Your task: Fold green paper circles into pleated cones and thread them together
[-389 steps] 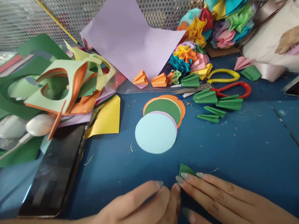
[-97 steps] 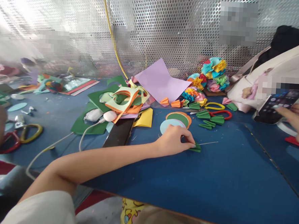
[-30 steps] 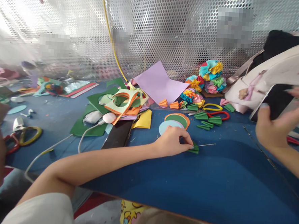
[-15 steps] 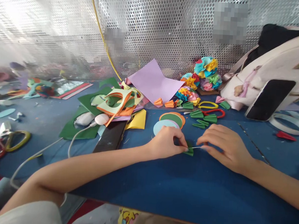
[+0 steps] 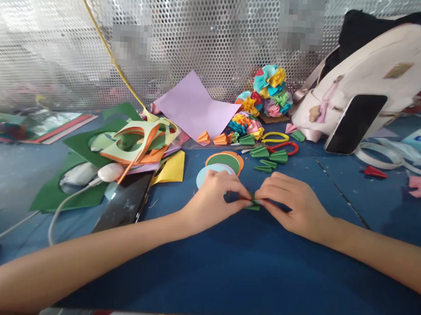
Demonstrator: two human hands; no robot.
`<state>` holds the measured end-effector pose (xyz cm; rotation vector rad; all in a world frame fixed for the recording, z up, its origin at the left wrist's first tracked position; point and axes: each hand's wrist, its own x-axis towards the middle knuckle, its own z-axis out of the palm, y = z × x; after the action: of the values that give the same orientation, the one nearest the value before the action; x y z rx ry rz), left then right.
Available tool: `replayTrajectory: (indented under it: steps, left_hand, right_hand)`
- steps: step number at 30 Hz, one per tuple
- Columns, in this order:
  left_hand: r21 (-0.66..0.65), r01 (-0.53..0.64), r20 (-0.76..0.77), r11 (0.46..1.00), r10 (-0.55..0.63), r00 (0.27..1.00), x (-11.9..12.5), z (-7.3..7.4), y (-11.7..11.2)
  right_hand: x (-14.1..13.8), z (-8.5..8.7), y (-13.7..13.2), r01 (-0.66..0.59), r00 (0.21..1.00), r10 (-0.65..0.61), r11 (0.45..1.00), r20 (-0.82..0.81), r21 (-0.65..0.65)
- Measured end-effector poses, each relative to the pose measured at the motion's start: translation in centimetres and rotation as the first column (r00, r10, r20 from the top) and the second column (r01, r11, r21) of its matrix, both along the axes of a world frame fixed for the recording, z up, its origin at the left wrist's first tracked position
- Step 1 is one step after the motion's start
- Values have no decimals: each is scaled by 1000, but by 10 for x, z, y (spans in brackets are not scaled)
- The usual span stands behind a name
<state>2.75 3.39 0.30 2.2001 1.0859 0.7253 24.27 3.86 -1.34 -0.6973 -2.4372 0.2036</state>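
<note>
My left hand [image 5: 218,196] pinches a small folded green paper piece [image 5: 253,207] between thumb and forefinger, just above the blue table. My right hand [image 5: 293,205] is closed at the same paper's right edge, its thumb and fingertips pressed together there. The thin pale needle or thread seen earlier is hidden by the fingers now. Behind the left hand lie stacked paper circles, a light blue one [image 5: 204,174] in front and a green one on orange [image 5: 226,161] behind. Folded green pieces [image 5: 278,156] lie beyond the right hand.
Red-handled scissors [image 5: 290,147] and yellow scissor handles [image 5: 276,137] lie near ruffled paper balls [image 5: 270,80]. A phone [image 5: 355,123] leans against a pale backpack [image 5: 373,67]. Paper scraps [image 5: 133,143], a white cable [image 5: 59,210] and a dark device [image 5: 125,200] are at left.
My right hand has moved in from the right to meet my left hand at the green paper, closing the gap that the thin strand spanned. The view has shifted right.
</note>
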Motion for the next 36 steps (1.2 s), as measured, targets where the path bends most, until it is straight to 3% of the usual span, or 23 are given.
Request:
replayTrajectory:
  steps: [5, 11, 14, 20, 29, 36]
  left_hand:
    - [12, -23, -4, 1000, 24, 1000, 1, 2, -1]
    - [-20, -35, 2, 999, 35, 999, 1, 0, 2]
    - [-36, -2, -16, 999, 2, 1000, 1, 1, 2]
    - [1, 0, -27, 1000, 0, 1000, 1, 2, 4]
    - [-14, -80, -44, 997, 79, 996, -1, 5, 3]
    - [32, 3, -55, 999, -1, 998, 0, 7, 4]
  right_hand:
    - [1, -1, 2, 3, 999, -8, 994, 51, 106]
    - [-1, 0, 1, 2, 998, -3, 1000, 58, 16]
    - [0, 1, 0, 1, 999, -2, 1000, 35, 31]
    - [1, 2, 0, 13, 999, -11, 999, -30, 40]
    - [7, 8, 0, -14, 945, -54, 978, -321, -206]
    - [7, 6, 2, -84, 928, 16, 983, -373, -166]
